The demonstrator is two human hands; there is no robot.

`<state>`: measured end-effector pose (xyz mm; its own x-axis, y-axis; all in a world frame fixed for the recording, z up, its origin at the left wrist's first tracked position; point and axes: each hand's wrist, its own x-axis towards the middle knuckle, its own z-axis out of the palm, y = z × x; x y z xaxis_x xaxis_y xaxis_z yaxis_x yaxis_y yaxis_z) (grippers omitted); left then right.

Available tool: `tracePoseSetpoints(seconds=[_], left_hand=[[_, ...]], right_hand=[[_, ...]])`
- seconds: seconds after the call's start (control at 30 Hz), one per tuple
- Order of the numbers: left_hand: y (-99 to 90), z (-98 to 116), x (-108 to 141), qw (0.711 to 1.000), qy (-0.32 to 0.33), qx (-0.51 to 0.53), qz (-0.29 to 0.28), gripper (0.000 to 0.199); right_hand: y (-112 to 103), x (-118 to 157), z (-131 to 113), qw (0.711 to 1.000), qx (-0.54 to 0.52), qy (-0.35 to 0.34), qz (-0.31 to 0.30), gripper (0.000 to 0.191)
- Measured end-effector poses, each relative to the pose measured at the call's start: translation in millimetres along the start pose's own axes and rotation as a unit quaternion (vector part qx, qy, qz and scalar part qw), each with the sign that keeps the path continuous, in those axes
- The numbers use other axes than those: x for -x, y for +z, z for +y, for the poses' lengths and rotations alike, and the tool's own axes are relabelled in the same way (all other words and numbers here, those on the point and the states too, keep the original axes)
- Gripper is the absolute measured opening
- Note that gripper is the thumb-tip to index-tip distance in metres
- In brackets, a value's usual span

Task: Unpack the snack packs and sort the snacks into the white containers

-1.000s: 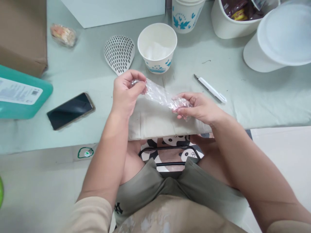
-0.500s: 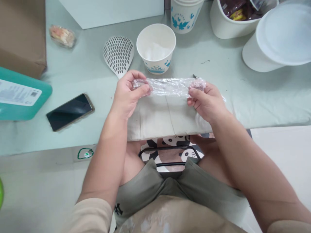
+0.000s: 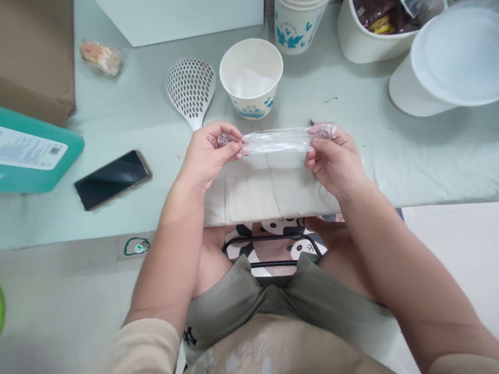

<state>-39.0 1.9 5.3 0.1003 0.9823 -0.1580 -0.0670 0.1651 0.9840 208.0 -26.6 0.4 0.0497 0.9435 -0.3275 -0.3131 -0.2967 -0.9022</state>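
Observation:
A strip of clear plastic film is stretched level between my hands, above the table's front part. My left hand pinches its left end between thumb and fingers, close to the handle of a perforated skimmer. At the other end, my right hand grips the film, with a crumpled bit of it showing over the fingers. Just beyond the film stands a white paper cup with blue print; something whitish and translucent lies inside it.
A phone and a teal container lie to the left, near a brown box and a small wrapped item. Stacked cups, a tub of packets and a lidded white tub stand at the back right.
The film has been pulled tauter and gathered narrower between my hands. My right hand has shifted slightly to the right; the things on the table stay put.

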Motion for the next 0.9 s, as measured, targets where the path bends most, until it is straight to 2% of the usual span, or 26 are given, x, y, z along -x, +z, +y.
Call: tracePoseSetpoints(seconds=[0.33,0.5,0.67,0.8,0.9], left_hand=[[-1.5,0.5,0.4,0.998,0.048,0.037,0.012,0.019],[-4.5,2.5,1.3,0.999,0.031,0.041,0.016,0.020],[-8.1,2.2,-0.6,0.999,0.028,0.021,0.011,0.022],[-7.6,-0.3,-2.7,1.000,0.029,-0.001,0.005,0.022],[-5.7,-1.2,-2.9,0.999,0.034,-0.003,0.008,0.019]], right_hand=[[-2.7,-1.9,2.4,0.999,-0.044,0.005,-0.008,0.017],[-6.9,-3.6,5.4,0.998,-0.037,-0.015,-0.049,0.019],[-6.0,-0.6,2.2,0.998,-0.037,0.000,-0.046,0.015],[-4.5,0.9,-0.4,0.999,0.010,-0.016,-0.033,0.033],[-5.8,-0.8,0.0,0.998,0.052,-0.021,-0.028,0.038]])
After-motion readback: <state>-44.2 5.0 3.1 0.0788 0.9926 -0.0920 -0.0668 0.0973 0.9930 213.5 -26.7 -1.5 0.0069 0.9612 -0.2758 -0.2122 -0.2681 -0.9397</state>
